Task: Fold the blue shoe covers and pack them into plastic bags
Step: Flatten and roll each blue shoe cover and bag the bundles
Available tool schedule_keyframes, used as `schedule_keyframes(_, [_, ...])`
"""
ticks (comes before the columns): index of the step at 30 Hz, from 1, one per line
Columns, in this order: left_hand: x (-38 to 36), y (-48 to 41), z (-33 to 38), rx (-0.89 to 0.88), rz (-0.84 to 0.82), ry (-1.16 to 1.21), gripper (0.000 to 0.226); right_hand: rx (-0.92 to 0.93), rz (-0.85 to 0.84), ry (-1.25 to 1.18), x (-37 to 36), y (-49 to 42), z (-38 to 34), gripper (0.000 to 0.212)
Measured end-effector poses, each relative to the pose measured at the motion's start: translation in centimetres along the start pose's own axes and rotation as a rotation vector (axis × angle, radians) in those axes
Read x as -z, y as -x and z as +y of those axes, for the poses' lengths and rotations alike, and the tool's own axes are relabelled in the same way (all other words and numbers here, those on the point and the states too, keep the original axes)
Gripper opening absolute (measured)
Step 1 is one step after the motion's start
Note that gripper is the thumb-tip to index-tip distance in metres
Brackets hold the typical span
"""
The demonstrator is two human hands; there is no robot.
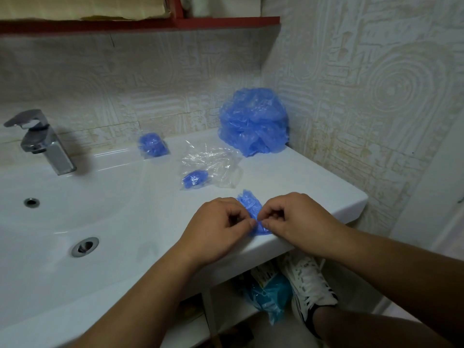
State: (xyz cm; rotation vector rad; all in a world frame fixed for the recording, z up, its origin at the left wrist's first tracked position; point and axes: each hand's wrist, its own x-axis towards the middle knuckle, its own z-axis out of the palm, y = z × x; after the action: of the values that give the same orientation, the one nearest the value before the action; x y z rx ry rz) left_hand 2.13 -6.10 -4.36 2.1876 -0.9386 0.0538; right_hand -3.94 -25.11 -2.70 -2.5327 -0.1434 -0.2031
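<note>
Centre-lower frame: left hand and right hand both pinch one blue shoe cover on the white worktop edge, fingers curled onto the film. It looks thin, very light, crinkly and probably slippery; pinch edges or the elastic rim and press creases flat. Loose cover pile sits upper right by the wall; open plastic bag with one folded cover mid-frame; filled bag near the tap.

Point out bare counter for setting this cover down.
Bare counter lies between the packed bag and the loose clear bags, and along the right edge before the blue heap. Crowded where those bags meet the heap.
</note>
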Motion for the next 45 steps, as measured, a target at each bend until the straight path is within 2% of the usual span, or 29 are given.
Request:
schedule_keyframes(2, [-0.1,0.0,0.1,0.005,0.035,-0.041,0.007,-0.021,0.050,0.019,-0.4,-0.2,-0.1,0.006])
schedule_keyframes(3, [-0.2,-0.1,0.1,-0.001,0.047,-0.056,0.005,-0.025,0.074,0.029,-0.6,-0.3,-0.1,0.010])
schedule_keyframes(6, [-0.3,-0.1,0.2,-0.025,0.061,-0.097,0.012,0.011,0.091,0.062,-0.9,-0.3,-0.1,0.018])
schedule_keyframes(9, [-0.3,-0.2,0.1,-0.051,0.056,-0.143,0.012,0.092,0.010,0.086,-0.2,-0.1,0.0,0.008])
schedule_keyframes(13, [-0.2,-0.1,0.1,-0.054,0.035,-0.092,0.009,0.101,-0.143,0.163,1.0,0.5,0.1,0.040])
schedule_keyframes(15, [0.1,0.1,0.3,-0.053,0.006,-0.017,0.013,0.125,-0.140,0.178,0.9,0.6,0.1,0.035])
schedule_keyframes(20, [0.6,0.3,0.0,0.019,-0.016,0.100,0.021,0.164,-0.132,0.111,0.7,0.8,-0.2,0.009])
schedule_keyframes(23, [0.1,0.0,-0.1,0.009,-0.024,0.028,0.022,0.108,-0.143,0.080,0.5,0.4,-0.4,0.009])
schedule_keyframes(28, [0.3,-0.2,-0.1,0.037,-0.030,0.110,0.029,-0.014,-0.033,0.022,-0.2,-0.3,-0.7,0.004])
schedule_keyframes(34, [0.0,-0.1,0.2,0.045,0.041,-0.006,0.007,-0.054,0.062,0.039,-0.9,-0.4,-0.7,0.012])
schedule_keyframes(38, [0.0,-0.1,0.2,0.022,0.042,-0.102,0.010,0.046,0.037,0.057,-0.6,-0.3,-0.4,0.003])
schedule_keyframes(42, [0.1,0.1,0.3,-0.009,0.043,-0.179,0.006,0.062,-0.103,0.101,0.5,0.1,-0.2,0.033])
schedule_keyframes(45, [0.3,0.8,0.8,-0.024,-0.040,-0.224,0.026,0.071,-0.126,0.110,0.6,0.3,-0.1,0.030])
